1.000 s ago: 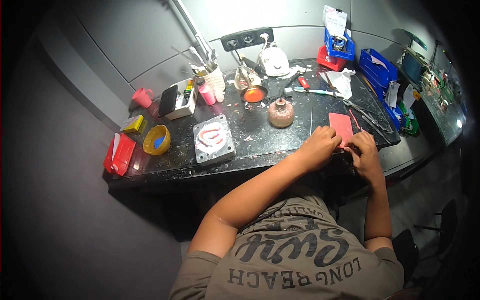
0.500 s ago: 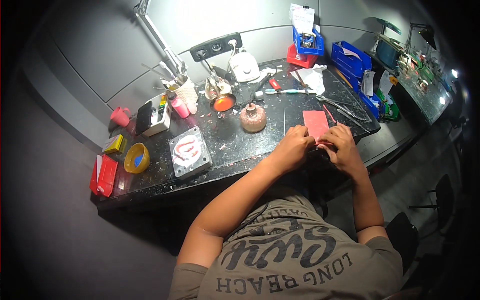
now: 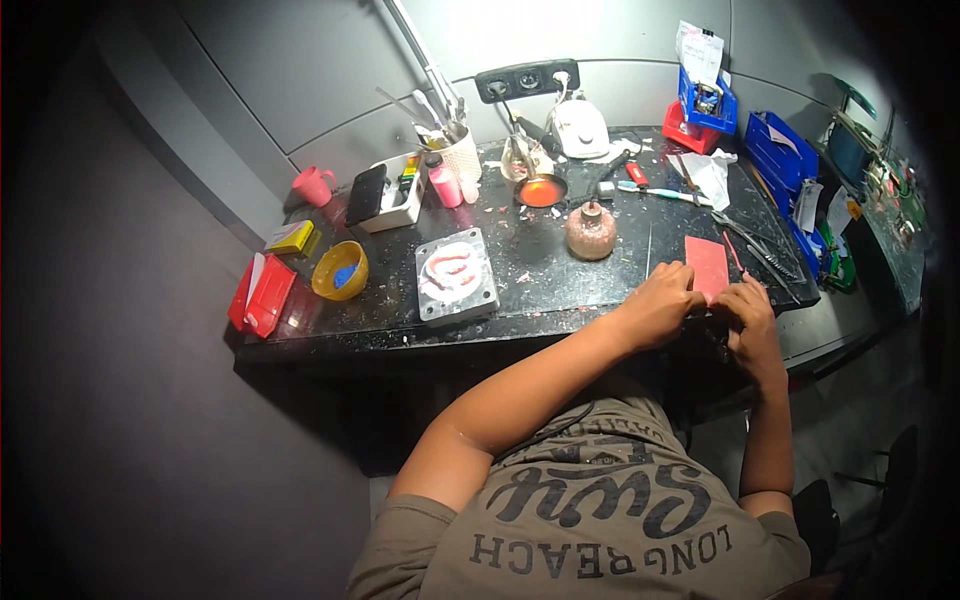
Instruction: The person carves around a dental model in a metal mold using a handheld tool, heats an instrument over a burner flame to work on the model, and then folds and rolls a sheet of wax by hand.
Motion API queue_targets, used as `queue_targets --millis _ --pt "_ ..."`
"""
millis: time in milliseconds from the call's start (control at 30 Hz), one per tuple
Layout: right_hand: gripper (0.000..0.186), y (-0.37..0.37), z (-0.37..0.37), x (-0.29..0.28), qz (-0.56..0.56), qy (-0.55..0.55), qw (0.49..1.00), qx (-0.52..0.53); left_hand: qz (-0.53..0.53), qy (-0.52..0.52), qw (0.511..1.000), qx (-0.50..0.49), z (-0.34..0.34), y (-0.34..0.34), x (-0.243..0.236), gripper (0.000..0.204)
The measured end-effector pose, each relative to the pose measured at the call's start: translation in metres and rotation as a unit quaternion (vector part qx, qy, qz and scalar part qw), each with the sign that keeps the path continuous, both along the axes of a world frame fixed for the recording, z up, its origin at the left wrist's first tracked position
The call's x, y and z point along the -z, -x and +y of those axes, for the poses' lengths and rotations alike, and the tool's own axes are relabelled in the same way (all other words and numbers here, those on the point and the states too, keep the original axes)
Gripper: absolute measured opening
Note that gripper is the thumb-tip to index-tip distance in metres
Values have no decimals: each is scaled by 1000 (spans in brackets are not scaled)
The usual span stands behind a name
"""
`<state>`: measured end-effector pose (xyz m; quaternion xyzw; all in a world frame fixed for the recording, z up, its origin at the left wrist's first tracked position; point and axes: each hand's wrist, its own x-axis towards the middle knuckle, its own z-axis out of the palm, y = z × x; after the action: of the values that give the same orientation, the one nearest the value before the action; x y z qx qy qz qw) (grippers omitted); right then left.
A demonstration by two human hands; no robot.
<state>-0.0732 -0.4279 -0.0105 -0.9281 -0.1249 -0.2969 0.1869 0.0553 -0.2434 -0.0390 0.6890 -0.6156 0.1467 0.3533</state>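
Note:
A flat pink sheet (image 3: 706, 260) lies at the front right of the black bench. My left hand (image 3: 660, 300) is curled at its lower left corner, pinching the near edge. My right hand (image 3: 750, 318) grips that edge from the right, fingers bent, thumb under them; the exact pinched part is hidden. A thin pink strip (image 3: 731, 248) lies just right of the sheet, with metal instruments (image 3: 760, 250) beyond it. A long thin metal rod (image 3: 649, 245) lies to the left, beside a round pinkish burner jar (image 3: 590, 236).
The bench (image 3: 550, 290) holds a metal mold (image 3: 482, 270) with pink-and-white material, a yellow bowl (image 3: 328, 285), red case (image 3: 262, 300), pan (image 3: 545, 192), white box (image 3: 395, 212), pink mug (image 3: 313, 187) and utensil cup (image 3: 463, 155). Blue bins (image 3: 780, 150) line the right end, near a second bench (image 3: 890, 240).
The whole view has swung and returned slightly shifted. Both hands stay at the sheet's near edge, with only small finger movements.

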Motion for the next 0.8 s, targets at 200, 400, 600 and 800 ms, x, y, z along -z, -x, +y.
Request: queue_targets --millis 200,400,600,800 --pt "32 2 -2 4 -13 20 1000 -9 1 -7 1000 -2 1 1 -1 20" --pt "37 7 -6 15 -41 27 999 -1 -14 -16 1000 -15 1 3 0 26" --pt "41 9 -12 18 -27 15 999 -28 -27 -36 999 -13 3 3 -1 30" --pt "44 10 -16 22 -15 5 1000 -23 8 -9 1000 -2 2 -4 3 20"
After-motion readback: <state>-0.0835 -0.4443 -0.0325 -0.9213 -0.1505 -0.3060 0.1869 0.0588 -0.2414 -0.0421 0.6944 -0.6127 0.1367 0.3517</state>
